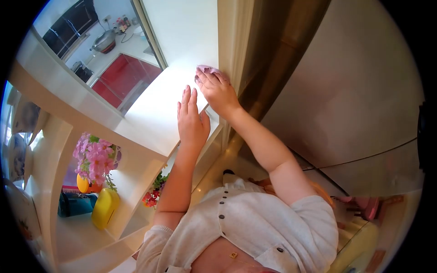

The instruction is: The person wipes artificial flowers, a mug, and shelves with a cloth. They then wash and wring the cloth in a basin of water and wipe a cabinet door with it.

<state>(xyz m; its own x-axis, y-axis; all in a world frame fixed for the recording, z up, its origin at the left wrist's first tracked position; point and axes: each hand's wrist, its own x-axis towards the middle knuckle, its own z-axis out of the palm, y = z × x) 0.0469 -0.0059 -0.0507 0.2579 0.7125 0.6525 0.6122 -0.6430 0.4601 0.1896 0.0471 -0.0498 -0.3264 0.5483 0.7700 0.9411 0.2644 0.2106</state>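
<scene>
My right hand [220,95] presses a crumpled pinkish-purple cloth [208,69] on the white shelf top [154,109], at its far corner beside the wall and the beige frame. Its fingers are bent over the cloth, hiding part of it. Just left of it and nearer to me, my left hand [193,122] is held with its fingers stretched out and nothing in it. It is over the shelf's front edge; whether it touches the surface I cannot tell.
Lower shelves at left hold pink flowers [96,157], a yellow container [105,208] and a teal object [75,204]. Red flowers [152,199] stand below my left forearm. Behind glass are a pot [104,42] and a red cabinet [120,77]. A large pale panel [350,91] rises at right.
</scene>
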